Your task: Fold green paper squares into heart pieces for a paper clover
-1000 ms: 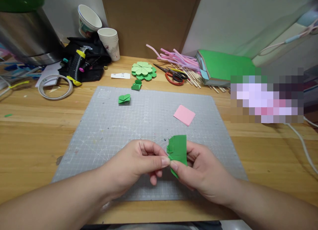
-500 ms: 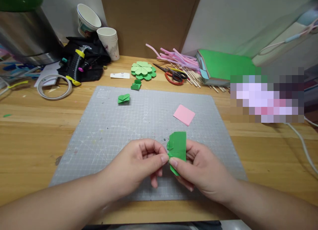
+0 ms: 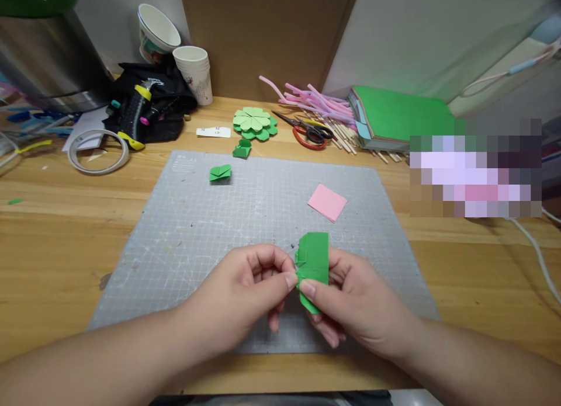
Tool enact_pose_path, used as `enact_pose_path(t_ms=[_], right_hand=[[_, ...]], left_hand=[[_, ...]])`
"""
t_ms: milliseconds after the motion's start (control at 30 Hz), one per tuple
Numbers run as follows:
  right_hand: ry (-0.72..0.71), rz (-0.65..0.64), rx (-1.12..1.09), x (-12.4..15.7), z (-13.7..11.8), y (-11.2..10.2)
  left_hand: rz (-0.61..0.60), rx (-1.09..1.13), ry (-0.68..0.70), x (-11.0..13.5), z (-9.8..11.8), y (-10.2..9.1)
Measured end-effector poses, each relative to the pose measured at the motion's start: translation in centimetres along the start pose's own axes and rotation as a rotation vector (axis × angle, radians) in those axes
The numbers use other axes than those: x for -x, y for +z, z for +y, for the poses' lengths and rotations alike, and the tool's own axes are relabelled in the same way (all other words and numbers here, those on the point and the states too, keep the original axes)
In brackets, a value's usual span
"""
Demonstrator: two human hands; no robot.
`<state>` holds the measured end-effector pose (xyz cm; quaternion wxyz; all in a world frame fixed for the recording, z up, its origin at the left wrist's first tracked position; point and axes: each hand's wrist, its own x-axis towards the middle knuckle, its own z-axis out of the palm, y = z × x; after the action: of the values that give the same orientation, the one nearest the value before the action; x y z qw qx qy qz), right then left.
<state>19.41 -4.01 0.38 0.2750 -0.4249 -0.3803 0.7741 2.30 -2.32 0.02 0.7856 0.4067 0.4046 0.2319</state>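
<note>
A folded piece of green paper is held above the grey cutting mat, its left edge creased into small flaps. My right hand grips it from the right, thumb across the front and fingers behind. Thumb and forefinger of my left hand pinch the small folds at its left edge. Pink folded paper lies on the mat beyond my hands. One small green folded piece rests near the mat's far left, and another green piece sits at its far edge.
Behind the mat are a layered green paper flower, scissors, wooden sticks, pink strips and a green-covered book. On the left stand a tape roll, a black-and-yellow tool and paper cups. A blurred patch covers something at right.
Both hands keep nearly the same hold on the green paper. My right hand's lower fingers have shifted slightly down. The whole view has moved a little.
</note>
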Motion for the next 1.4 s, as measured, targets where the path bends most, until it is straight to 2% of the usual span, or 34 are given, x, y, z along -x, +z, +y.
enact_pose_path(t_ms=[200, 333, 533, 733, 900, 1133, 1267, 1333, 1400], right_hand=[[-0.049, 0.045, 0.063, 0.1, 0.2, -0.1], [-0.039, 0.029, 0.015, 0.1, 0.4, -0.4], [-0.020, -0.031, -0.056, 0.0, 0.7, -0.4], [-0.013, -0.099, -0.103, -0.1, 0.8, -0.3], [-0.011, -0.140, -0.128, -0.1, 0.8, -0.4], [-0.009, -0.153, -0.154, -0.3, 1.0, -0.4], [0.030, -0.158, -0.207, -0.4, 0.9, -0.5], [0.058, -0.157, -0.276, -0.5, 0.6, -0.7], [0.125, -0.178, -0.385, -0.5, 0.3, -1.0]], left_hand=[[0.056, -0.089, 0.054, 0.2, 0.2, 0.3], [-0.022, -0.032, 0.039, 0.3, 0.0, 0.1], [-0.088, -0.221, 0.131, 0.7, 0.2, 0.2], [-0.166, -0.114, 0.145, 0.5, 0.5, 0.4], [-0.087, -0.136, 0.121, 0.7, 0.1, 0.4], [-0.163, -0.054, 0.096, 0.6, 0.8, 0.3], [-0.073, -0.202, 0.119, 0.8, 0.7, -0.2], [0.002, -0.299, 0.238, 1.1, 0.6, -0.6], [0.119, -0.410, 0.436, 1.3, 0.8, -0.8]])
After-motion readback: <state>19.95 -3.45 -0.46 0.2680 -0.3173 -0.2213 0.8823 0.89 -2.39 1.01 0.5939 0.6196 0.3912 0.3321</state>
